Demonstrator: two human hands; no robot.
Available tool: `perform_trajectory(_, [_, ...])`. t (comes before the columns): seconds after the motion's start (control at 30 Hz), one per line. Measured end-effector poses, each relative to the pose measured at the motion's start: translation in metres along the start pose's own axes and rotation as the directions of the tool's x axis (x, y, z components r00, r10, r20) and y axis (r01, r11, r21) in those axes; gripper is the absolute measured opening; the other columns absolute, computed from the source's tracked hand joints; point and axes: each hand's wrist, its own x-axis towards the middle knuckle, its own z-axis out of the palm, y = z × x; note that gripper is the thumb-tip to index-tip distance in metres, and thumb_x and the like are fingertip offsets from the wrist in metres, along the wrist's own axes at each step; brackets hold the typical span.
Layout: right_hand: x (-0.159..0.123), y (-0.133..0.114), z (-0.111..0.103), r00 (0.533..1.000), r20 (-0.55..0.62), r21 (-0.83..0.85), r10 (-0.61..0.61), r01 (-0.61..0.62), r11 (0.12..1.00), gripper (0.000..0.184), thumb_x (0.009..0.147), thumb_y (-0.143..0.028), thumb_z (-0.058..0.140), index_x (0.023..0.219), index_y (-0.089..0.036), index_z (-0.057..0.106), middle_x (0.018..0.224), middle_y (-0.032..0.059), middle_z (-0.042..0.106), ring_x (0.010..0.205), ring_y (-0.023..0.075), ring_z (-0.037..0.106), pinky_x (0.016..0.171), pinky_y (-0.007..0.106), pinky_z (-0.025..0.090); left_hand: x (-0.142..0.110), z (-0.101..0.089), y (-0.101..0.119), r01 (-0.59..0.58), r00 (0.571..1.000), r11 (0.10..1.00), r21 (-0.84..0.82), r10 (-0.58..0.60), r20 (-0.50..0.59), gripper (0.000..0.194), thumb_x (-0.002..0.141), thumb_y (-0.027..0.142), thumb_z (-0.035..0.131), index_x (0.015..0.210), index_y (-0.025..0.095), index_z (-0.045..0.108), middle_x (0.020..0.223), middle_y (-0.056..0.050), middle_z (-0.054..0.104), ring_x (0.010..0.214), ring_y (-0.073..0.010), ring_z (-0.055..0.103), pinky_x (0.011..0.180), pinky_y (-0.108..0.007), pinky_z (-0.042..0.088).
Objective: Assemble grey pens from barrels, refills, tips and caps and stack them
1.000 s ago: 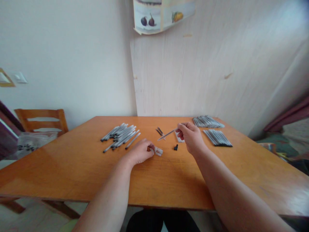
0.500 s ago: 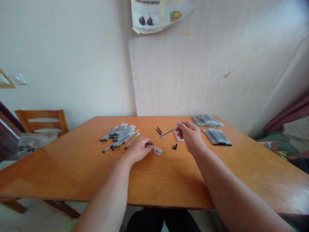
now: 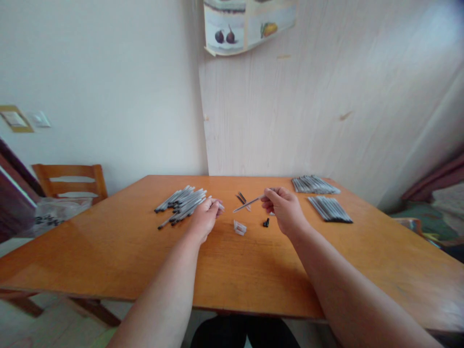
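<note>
My right hand (image 3: 282, 208) is closed in a pinch around a thin grey pen refill (image 3: 248, 204), which slants down to the left above the table. My left hand (image 3: 206, 216) is closed at the right edge of a pile of grey pens with black ends (image 3: 184, 203). A pale end of a pen (image 3: 219, 205) shows at its fingertips; the rest is hidden by the hand. Between the hands lies a small clear plastic piece (image 3: 239, 228). Small black caps (image 3: 266, 223) lie below my right hand. Several thin refills (image 3: 241, 197) rest farther back.
On the right lie a row of grey pens (image 3: 329, 209) and a clear bag of pens (image 3: 314, 184) behind it. The wooden table (image 3: 232, 275) meets the wall at the back. A chair (image 3: 68, 179) and a plastic bag (image 3: 60, 212) stand at left.
My left hand has moved from the clear plastic piece up and left to the pens and closed on one. My right hand still holds the refill, nearly in place. The view has shifted slightly.
</note>
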Motion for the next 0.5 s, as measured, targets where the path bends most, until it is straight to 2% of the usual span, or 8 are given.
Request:
perform_trajectory(0.1, [-0.004,0.000,0.004,1.000,0.027,0.048,0.007,-0.008,0.999,0.028,0.075,-0.042,0.070,0.077,-0.016,0.058,0.070,0.0043,0.067,0.055,0.0108,0.059,0.051,0.023,0.047,0.001,0.000,0.002,0.118,0.991,0.930,-0.349,-0.133,-0.019,0.016,0.083,0.030,0.062,0.089,0.015,0.065,0.079,-0.004,0.066,0.069,-0.0122,0.059,0.069,-0.025,0.045])
perform_trajectory(0.2, [-0.009,-0.003,0.009,0.999,0.053,0.096,0.012,-0.017,0.995,0.027,0.075,-0.039,0.071,0.080,-0.017,0.057,0.074,0.0052,0.069,0.060,0.0124,0.064,0.056,0.024,0.051,0.001,-0.001,0.005,0.185,0.978,0.820,-0.542,-0.205,0.024,0.010,0.082,0.022,0.065,0.088,0.014,0.065,0.079,-0.004,0.066,0.068,-0.0102,0.061,0.067,-0.023,0.046])
perform_trajectory(0.33, [-0.013,-0.005,0.013,0.999,0.043,0.118,-0.019,0.014,0.993,0.026,0.075,-0.037,0.072,0.083,-0.017,0.057,0.077,0.0044,0.069,0.064,0.0133,0.066,0.061,0.026,0.054,0.001,-0.003,0.009,0.250,0.960,0.728,-0.639,-0.274,0.063,0.006,0.085,0.014,0.060,0.088,0.013,0.065,0.079,-0.005,0.066,0.067,-0.0096,0.062,0.066,-0.022,0.049])
perform_trajectory(0.5, [-0.015,-0.004,0.015,0.998,0.050,0.113,-0.034,0.028,0.993,0.029,0.075,-0.038,0.073,0.086,-0.016,0.058,0.077,0.0043,0.068,0.066,0.0134,0.066,0.063,0.027,0.056,0.000,-0.002,0.010,0.294,0.947,0.682,-0.670,-0.302,0.109,0.011,0.088,0.010,0.056,0.088,0.012,0.067,0.080,-0.006,0.067,0.068,-0.0099,0.063,0.066,-0.022,0.051])
